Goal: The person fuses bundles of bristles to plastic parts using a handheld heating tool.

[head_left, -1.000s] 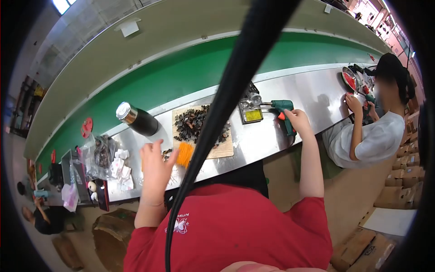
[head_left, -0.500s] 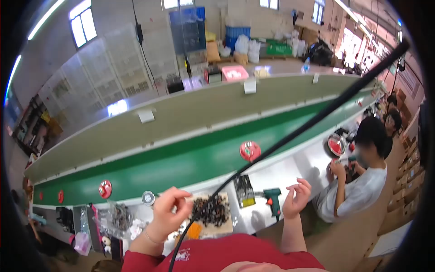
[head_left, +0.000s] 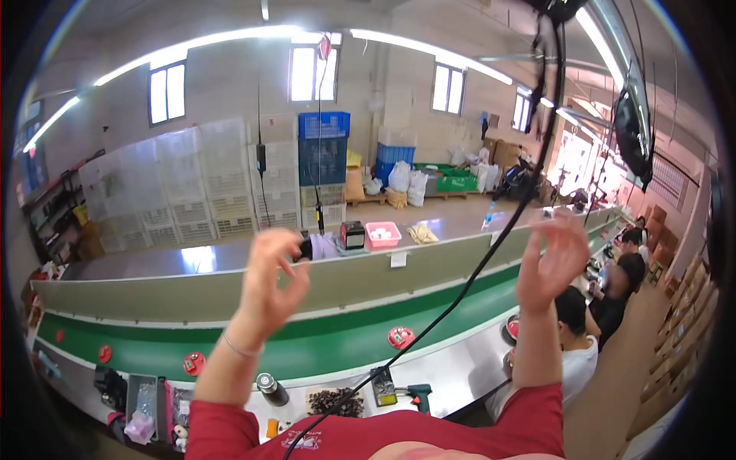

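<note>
My left hand (head_left: 272,280) is raised over the green conveyor belt (head_left: 307,336), its fingers loosely curved and apart with nothing in them. On the right, my right hand (head_left: 553,261) is held up, slightly blurred, with its fingers spread and its palm bare. A black cable (head_left: 468,287) runs diagonally between both hands. Below them on the bench lie a green power screwdriver (head_left: 418,394), a small box of screws with a yellow label (head_left: 384,388) and a board of small dark parts (head_left: 336,402). A thermos (head_left: 272,389) stands left of that board.
Red round parts ride on the belt, one mid-belt (head_left: 400,337) and another at left (head_left: 195,363). A co-worker in a white shirt (head_left: 579,364) sits at right. A grey bin (head_left: 143,399) stands at left. A black lamp-like fixture (head_left: 632,134) hangs upper right.
Both hands have risen from bench height to above the belt, and the view has tilted up. The mid-belt red part appears farther left.
</note>
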`<act>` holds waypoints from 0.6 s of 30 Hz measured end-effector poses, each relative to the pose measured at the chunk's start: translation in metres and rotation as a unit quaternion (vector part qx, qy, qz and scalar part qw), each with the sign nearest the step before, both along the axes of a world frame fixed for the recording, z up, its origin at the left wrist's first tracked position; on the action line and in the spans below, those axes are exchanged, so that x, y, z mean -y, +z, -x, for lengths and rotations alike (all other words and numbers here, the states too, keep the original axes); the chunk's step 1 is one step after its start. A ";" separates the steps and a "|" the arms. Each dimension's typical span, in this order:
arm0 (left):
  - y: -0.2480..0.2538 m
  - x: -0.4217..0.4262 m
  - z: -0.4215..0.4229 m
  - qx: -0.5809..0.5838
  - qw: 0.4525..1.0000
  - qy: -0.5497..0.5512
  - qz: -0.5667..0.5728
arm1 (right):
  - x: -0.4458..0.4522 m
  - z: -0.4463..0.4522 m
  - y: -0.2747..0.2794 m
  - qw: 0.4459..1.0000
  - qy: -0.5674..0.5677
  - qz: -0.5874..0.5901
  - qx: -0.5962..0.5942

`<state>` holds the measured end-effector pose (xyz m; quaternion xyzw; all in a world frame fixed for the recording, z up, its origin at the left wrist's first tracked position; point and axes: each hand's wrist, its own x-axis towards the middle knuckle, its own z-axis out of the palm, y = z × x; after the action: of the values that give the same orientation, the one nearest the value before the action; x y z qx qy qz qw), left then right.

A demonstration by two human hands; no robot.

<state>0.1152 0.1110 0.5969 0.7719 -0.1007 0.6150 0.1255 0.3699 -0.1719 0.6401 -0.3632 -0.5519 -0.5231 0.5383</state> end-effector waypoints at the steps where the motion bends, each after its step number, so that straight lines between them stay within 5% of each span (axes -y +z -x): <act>1: 0.030 -0.011 0.004 0.049 0.993 0.073 -0.077 | 0.004 -0.001 0.036 0.999 -0.022 0.026 0.010; 3: 0.093 -0.019 0.004 0.159 0.971 0.134 -0.115 | 0.001 0.013 0.101 0.993 -0.112 0.009 0.026; 8: 0.261 -0.004 0.003 0.337 0.889 0.227 -0.212 | -0.006 0.073 0.203 0.975 -0.109 -0.006 0.193; 13: 0.337 0.017 0.002 0.186 0.936 0.231 -0.188 | -0.016 0.109 0.225 0.917 -0.194 0.017 0.349; 16: 0.363 0.025 -0.003 0.099 0.950 0.150 -0.257 | -0.010 0.123 0.241 0.891 -0.326 0.014 0.316; 18: 0.377 0.012 -0.022 0.148 0.903 -0.082 -0.395 | -0.009 0.127 0.251 0.879 -0.328 -0.008 0.347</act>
<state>0.1376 0.0991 0.9739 0.6477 -0.4154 0.6193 -0.1561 0.2425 -0.1627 0.8909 -0.3144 -0.5482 -0.7667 0.1129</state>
